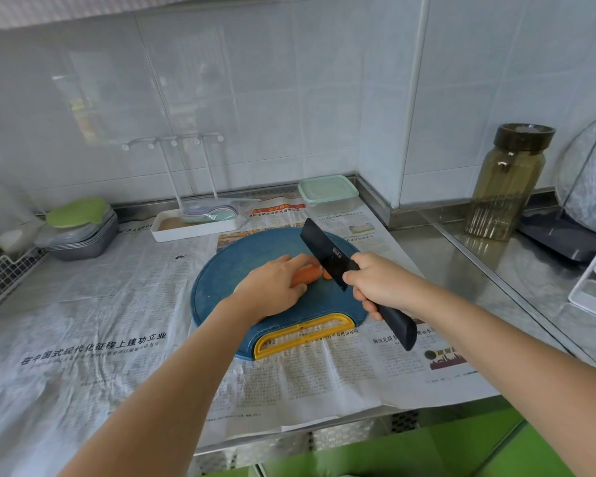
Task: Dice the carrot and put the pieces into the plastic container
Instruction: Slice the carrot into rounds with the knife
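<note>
An orange carrot (307,274) lies on the round blue cutting board (221,280), mostly covered by my left hand (272,287), which presses it down. My right hand (379,284) grips the black handle of a black cleaver (327,253). The blade stands against the carrot's right end, and a small orange piece (327,275) shows just beside it. The plastic container (327,194), clear with a pale green lid on, sits behind the board near the wall corner.
Newspaper (100,321) covers the steel counter. A white tray with a rack (193,225) stands behind the board, stacked metal trays with a green lid (80,232) at left, a tall tinted jar (506,180) at right. The counter's front edge runs close below my arms.
</note>
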Demonstrator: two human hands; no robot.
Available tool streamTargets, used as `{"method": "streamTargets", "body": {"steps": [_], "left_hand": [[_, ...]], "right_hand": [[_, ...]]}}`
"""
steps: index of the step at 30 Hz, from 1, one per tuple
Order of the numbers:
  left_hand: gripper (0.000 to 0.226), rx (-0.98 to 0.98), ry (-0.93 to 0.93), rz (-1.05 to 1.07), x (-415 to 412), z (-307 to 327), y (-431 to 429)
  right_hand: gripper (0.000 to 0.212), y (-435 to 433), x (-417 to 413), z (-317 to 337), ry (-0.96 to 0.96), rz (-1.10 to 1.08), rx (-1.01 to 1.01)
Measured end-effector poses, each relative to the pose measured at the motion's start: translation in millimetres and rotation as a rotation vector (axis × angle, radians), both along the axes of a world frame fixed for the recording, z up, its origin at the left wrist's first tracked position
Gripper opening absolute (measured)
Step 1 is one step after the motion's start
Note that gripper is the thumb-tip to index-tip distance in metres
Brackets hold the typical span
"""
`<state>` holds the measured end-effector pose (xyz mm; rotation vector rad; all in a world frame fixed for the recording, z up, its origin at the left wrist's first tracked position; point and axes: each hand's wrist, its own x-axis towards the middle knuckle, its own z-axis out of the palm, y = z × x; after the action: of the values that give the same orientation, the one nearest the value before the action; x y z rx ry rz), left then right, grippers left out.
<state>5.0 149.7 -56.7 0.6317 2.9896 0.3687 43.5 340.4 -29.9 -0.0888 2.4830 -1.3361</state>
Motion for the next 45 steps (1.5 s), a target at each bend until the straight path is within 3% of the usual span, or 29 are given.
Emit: {"method": "streamTargets", "body": {"steps": [12,19,29,37,45], "left_hand": [[0.046,-0.003,-0.011,-0.001,-1,-1,0],[0.046,0.018,-0.008,-0.01,-3,-1,0],[0.047,0.014,-0.01,-0.018,-1,0,1],[0.046,0.029,-0.015,0.002,-3,-2,0],[0.043,0.054,0.022,0.004,2,2,2]], "right_hand": [[0.013,1,0,0,-0.088,-0.005,-0.057],[0.002,-3,-3,-1,-0.123,0.006,-0.057],[0.009,-10,-3,-8,-0.13,-0.006,-0.038],[0.018,-23,-3,-20,-0.026,0.038,0.183],[0.01,-11,-7,-17,-0.073,-0.028,0.042]]}}
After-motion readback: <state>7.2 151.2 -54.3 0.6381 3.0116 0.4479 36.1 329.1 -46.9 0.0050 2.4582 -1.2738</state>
